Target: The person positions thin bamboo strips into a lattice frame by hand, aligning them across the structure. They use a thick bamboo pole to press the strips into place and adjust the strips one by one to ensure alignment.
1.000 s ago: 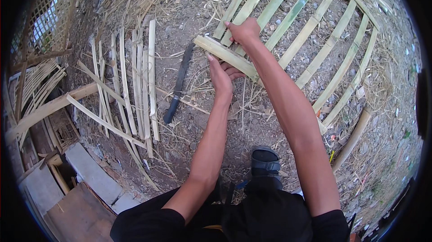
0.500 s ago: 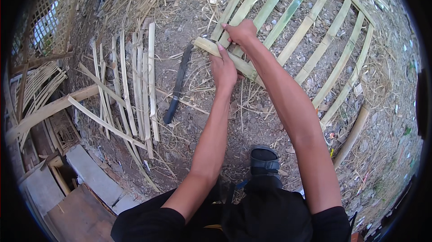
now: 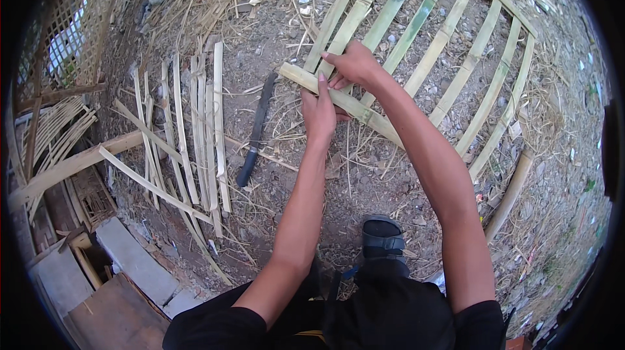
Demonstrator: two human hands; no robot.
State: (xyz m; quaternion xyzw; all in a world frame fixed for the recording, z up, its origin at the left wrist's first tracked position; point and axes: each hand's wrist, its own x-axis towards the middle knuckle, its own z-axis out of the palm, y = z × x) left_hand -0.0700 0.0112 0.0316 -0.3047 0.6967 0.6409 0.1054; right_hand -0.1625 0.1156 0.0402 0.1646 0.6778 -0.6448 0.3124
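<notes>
A frame of pale green bamboo slats (image 3: 445, 31) lies on the ground ahead of me, fanning away from a thicker bamboo crosspiece (image 3: 374, 119). My left hand (image 3: 319, 112) grips the crosspiece near its left end, thumb on top and fingers underneath. Just beyond it, my right hand (image 3: 357, 65) is closed on a bamboo slat (image 3: 355, 19) close to where that slat meets the crosspiece. The right fingertips are partly hidden behind the slat. To the left of the crosspiece lies a long knife (image 3: 258, 130) with a dark blade and black handle, touched by neither hand.
Several loose split bamboo strips (image 3: 209, 135) lie to the left. Further left are a wooden beam (image 3: 78, 160), grey slabs (image 3: 137, 255) and a lattice panel (image 3: 68, 37). A bamboo pole (image 3: 511, 197) rests at the right. My sandalled foot (image 3: 383, 236) stands below the frame.
My right hand has come nearer along the slat, closer to the crosspiece. The left hand has shifted slightly toward me, still on the crosspiece. The whole view has moved a little.
</notes>
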